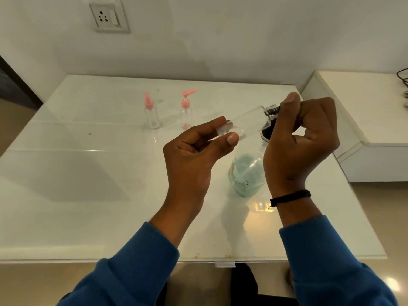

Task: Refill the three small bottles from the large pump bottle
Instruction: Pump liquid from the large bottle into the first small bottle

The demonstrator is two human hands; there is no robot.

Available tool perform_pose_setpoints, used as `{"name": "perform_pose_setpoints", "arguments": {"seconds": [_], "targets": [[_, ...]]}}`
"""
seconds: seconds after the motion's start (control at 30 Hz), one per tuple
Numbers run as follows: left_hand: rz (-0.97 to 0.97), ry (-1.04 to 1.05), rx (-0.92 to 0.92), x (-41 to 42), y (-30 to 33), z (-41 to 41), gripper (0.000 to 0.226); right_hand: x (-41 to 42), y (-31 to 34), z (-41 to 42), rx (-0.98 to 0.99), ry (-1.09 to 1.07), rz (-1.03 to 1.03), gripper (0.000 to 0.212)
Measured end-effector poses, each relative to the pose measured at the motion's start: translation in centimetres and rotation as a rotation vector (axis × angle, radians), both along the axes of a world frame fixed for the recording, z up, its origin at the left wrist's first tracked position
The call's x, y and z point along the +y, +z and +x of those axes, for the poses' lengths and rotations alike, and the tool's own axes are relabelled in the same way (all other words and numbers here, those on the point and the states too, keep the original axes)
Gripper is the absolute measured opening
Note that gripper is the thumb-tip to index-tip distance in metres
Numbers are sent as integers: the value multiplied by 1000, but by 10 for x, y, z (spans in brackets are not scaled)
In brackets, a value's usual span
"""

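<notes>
I see my left hand (pixel 194 155) above the middle of the white surface (pixel 88 173). Its thumb and fingers are curled and pinch the bottom end of a small clear bottle (pixel 242 124), which lies almost flat in the air, with its neck pointing to the right and a little far. My right hand (pixel 302 138) is at that neck. Its fingers are curled tight around the top part of the bottle, where I can see a dark, silver-ringed spray piece (pixel 272 110) between the thumb and the fingers. If this piece is fully on the neck or partly off, I cannot tell.

Under the two hands, on the surface, stands the large bottle (pixel 247 173). It is clear and has a pale blue-green liquid in the lower part. Its dark top (pixel 267 131) shows just below the small bottle, and most of the top is hidden behind my right hand.

Far on the surface, left of the hands, stand two other small clear bottles, near each other but apart. The left one has a pink spray cap (pixel 151 113). The right one has a pink pump head (pixel 186 109).

Both arms wear blue sleeves (pixel 141 261), and a black band (pixel 290 197) goes around the right wrist. On the far wall there is a wall socket (pixel 108 17). A low white cabinet (pixel 364 120) stands on the right.
</notes>
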State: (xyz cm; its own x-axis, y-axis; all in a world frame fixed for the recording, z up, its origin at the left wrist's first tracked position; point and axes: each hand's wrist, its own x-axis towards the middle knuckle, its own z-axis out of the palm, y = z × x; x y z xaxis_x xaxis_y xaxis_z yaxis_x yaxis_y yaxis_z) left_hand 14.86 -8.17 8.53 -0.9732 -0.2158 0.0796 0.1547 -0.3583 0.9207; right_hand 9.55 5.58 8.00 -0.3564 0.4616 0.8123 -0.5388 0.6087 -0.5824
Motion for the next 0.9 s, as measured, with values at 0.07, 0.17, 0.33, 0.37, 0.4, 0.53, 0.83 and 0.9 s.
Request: {"name": "perform_pose_setpoints", "arguments": {"seconds": [0.07, 0.17, 0.33, 0.37, 0.4, 0.53, 0.83, 0.9], "targets": [[5, -7, 4, 0, 0, 0, 38, 2, 4, -1, 9, -10, 15, 39], [7, -9, 11, 1, 1, 0, 37, 3, 5, -3, 10, -28, 21, 40], [2, -10, -6, 1, -1, 0, 37, 1, 0, -1, -2, -3, -2, 39], [-1, -13, -5, 1, -1, 0, 37, 2, 2, -1, 0, -6, 3, 39], [-4, -16, -3, 1, -1, 0, 37, 3, 3, -2, 2, -15, 10, 39], [-10, -17, 6, 1, 0, -1, 37, 3, 5, -2, 9, -29, 7, 40], [-13, -11, 3, 0, -2, -2, 38, 1, 8, -2, 12, -21, 13, 39], [-12, -8, 4, -1, -2, -2, 38, -1, 7, -1, 6, -14, 4, 39]]}}
